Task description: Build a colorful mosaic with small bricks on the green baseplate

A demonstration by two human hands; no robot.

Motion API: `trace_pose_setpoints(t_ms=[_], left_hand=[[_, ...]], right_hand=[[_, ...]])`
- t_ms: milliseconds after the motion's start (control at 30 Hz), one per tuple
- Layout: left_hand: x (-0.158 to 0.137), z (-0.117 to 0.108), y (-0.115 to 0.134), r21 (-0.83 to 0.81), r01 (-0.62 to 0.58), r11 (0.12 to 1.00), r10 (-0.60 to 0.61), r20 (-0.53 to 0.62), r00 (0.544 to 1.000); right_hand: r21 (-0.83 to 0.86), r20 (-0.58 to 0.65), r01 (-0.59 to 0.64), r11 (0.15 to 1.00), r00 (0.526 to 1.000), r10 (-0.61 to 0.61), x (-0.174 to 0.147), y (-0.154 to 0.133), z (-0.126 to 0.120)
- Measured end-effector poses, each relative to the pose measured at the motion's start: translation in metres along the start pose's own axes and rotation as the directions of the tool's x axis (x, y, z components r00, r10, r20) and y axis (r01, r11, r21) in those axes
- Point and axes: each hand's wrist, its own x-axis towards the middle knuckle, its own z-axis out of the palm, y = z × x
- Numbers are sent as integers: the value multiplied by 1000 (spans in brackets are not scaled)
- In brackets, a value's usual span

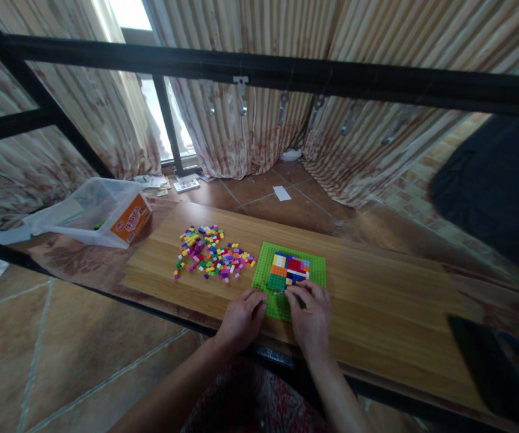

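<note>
A green studded baseplate [263, 260] lies on the wooden board in front of me. Near its middle sits a flat patch of joined toy building bricks [279, 272] in white, yellow, orange, green, red, blue and black. My left hand [242, 319] has its fingers curled at the plate's near left corner, thumb and fingertips on the edge. My right hand [312, 313] reaches over the plate's near right part, thumb and index finger pinched at the near edge of the brick patch. Whatever lies between those fingertips is too small and covered to make out.
Loose bricks [214, 252] in many colours are spread left of the plate on the wooden board [385, 307]. A clear plastic bin [83, 210] with an orange label stands beyond the board's left end. A black metal bar [259, 65] crosses ahead, before curtains [223, 132].
</note>
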Motion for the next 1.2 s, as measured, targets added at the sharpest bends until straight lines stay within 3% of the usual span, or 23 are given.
trace_pose_setpoints(t_ms=[167, 433, 700, 833, 933, 1033, 1100, 1200], left_hand=[[0, 0, -1, -3, 5, 1000, -5, 4, 1000], [0, 1, -4, 25, -22, 999, 22, -15, 1000], [3, -1, -2, 92, -33, 995, 35, -23, 999], [5, -4, -4, 131, -65, 989, 71, -43, 997], [11, -6, -8, 163, -100, 982, 108, -45, 993], [15, -6, -11, 199, -143, 970, 155, -45, 987], [16, -6, -14, 220, -159, 962, 175, -52, 983], [16, -7, -20, 261, -182, 948, 205, -61, 977]], right_hand=[[-151, 13, 95, 984, 995, -94, -8, -4, 3], [-230, 55, 139, 963, 990, -129, -10, -5, 5], [-60, -17, 56, 997, 998, -57, -23, 1, -9], [-102, -178, -109, 989, 980, 90, -34, 34, -54], [-245, -365, -291, 925, 911, 190, -37, 81, -112], [-367, -495, -551, 749, 798, 344, -39, 132, -173], [-421, -477, -674, 607, 733, 484, -38, 160, -201], [-477, -382, -755, 450, 639, 667, -32, 187, -220]])
